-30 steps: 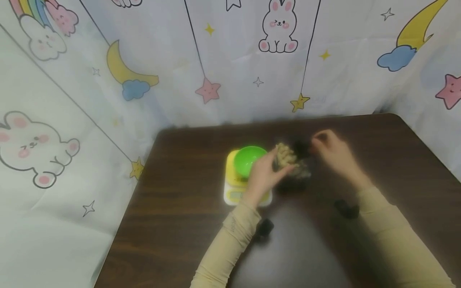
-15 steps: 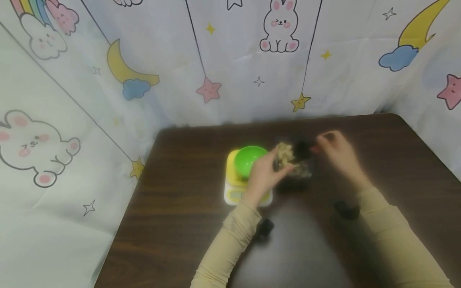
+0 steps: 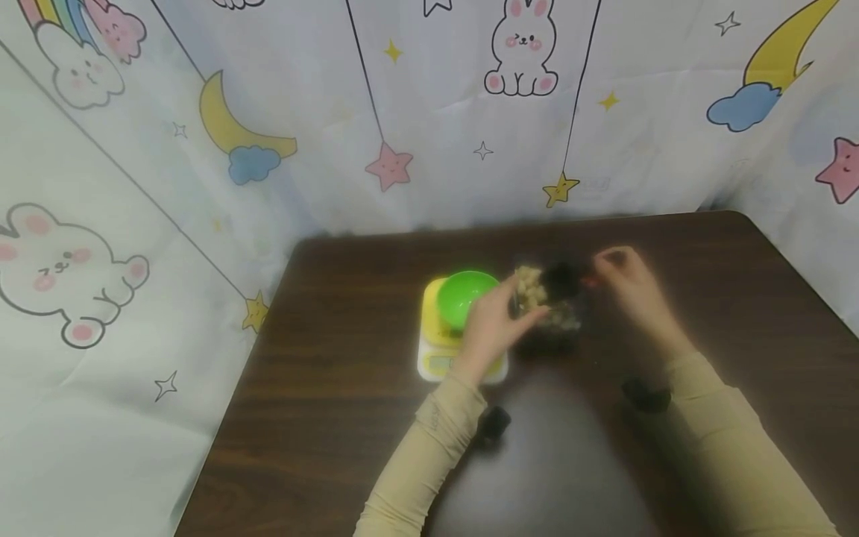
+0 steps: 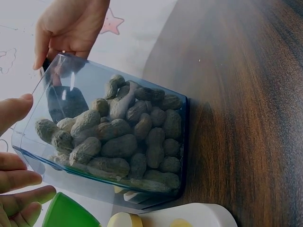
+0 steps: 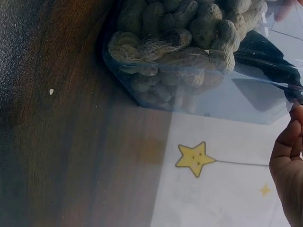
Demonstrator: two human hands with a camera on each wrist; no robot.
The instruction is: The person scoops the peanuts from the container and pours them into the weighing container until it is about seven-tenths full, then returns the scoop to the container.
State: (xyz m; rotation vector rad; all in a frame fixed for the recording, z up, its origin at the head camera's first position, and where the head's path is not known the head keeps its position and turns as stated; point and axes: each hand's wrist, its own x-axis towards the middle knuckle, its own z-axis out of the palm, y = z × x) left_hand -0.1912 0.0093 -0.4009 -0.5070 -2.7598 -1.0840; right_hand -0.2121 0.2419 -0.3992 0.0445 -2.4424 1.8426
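Observation:
A clear plastic container [image 4: 118, 142] with peanuts in their shells [image 5: 180, 28] stands on the table. My left hand [image 3: 493, 321] holds it at the side, thumb near the rim and fingers along the wall. A black scoop [image 4: 66, 101] sits inside, tilted against the peanuts in the upper part of the container. My right hand [image 3: 631, 287] pinches the scoop's handle at the rim, seen also in the right wrist view, where the hand [image 5: 291, 165] is partly cut off. The scoop's blade shows through the clear wall.
Left of the container, a green bowl [image 3: 463, 294] rests on a yellow and white kitchen scale [image 3: 429, 358]. The dark wood table [image 3: 335, 388] ends at a white cartoon-printed curtain [image 3: 443, 194]. A small pale crumb [image 5: 51, 91] lies on the table.
My right hand has shifted slightly to the right and down with the scoop, whose black blade now shows more over the peanuts. The left hand keeps its hold on the container.

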